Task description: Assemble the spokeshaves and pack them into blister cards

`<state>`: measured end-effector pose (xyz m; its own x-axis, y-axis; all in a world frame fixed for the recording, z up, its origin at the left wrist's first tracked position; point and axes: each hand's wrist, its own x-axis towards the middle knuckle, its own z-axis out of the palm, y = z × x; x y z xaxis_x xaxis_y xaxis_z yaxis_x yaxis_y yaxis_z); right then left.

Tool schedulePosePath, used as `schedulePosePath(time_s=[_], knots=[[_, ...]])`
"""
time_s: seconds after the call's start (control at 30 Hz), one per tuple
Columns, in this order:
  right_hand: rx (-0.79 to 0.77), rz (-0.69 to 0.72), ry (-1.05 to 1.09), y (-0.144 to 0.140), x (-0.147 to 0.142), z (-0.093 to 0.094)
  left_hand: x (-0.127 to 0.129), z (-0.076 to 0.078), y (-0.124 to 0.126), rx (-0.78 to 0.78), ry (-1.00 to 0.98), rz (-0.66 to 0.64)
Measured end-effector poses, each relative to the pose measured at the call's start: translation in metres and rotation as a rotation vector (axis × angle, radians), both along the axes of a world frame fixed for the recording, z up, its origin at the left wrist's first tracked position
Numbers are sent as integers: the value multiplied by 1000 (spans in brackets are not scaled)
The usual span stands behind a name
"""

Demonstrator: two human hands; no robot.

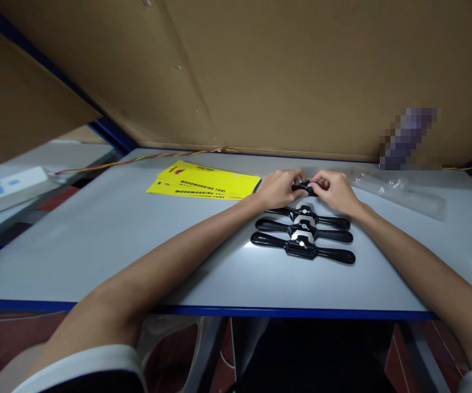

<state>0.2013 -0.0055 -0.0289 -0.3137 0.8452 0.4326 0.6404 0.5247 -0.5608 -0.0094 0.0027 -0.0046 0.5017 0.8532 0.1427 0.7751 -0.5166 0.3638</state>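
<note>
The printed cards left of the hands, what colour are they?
Bright yellow with black lettering; the cards show best in the head view.

table: bears all
spokeshaves: three, centre, stacked front-to-back
cards: behind-left of spokeshaves
plastic bag: behind-right of spokeshaves

On my feed the only print I can read is on the yellow cards lying on the table: black capitals spelling "WOODWORKING TOOL". Smaller lines on them are too blurred to make out. The white device at left carries a blue label, illegible.
</note>
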Motion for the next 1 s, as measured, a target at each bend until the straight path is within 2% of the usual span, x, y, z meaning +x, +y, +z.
schedulePosePath(time_s=[0.17,0.43,0.83,1.0], knots=[[-5,16,-9,-2,0,1,-1,-3,2,3,-16,-7],[13,119,-89,-1,2,1,-1,-4,2,4,-20,-7],[-6,11,-37,-5,-2,2,-1,-5,3,21,-10,-12],[21,77,-110,-7,-1,2,-1,-7,4,14,-16,-14]])
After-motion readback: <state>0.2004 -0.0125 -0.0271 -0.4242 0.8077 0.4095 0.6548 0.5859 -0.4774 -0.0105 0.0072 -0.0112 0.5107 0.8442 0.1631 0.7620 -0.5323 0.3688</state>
